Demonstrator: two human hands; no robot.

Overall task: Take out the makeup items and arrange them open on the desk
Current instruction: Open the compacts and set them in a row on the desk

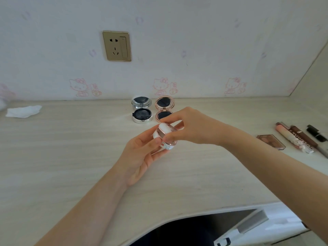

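Though lettering blurred, jar (164, 137) between hands (142, 153).

Small round white jar (166, 137) with rose-gold rim, tilted, held above desk centre. Two compacts open near wall — silver one (142, 109) left, rose-gold one (164, 109) touching beside it. Brown palette (271, 141), tubes (294, 138) lying right.

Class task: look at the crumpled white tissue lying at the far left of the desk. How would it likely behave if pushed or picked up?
The tissue looks thin and crumpled, so probably floppy and very light. Pushed, it would likely bunch rather than slide cleanly.
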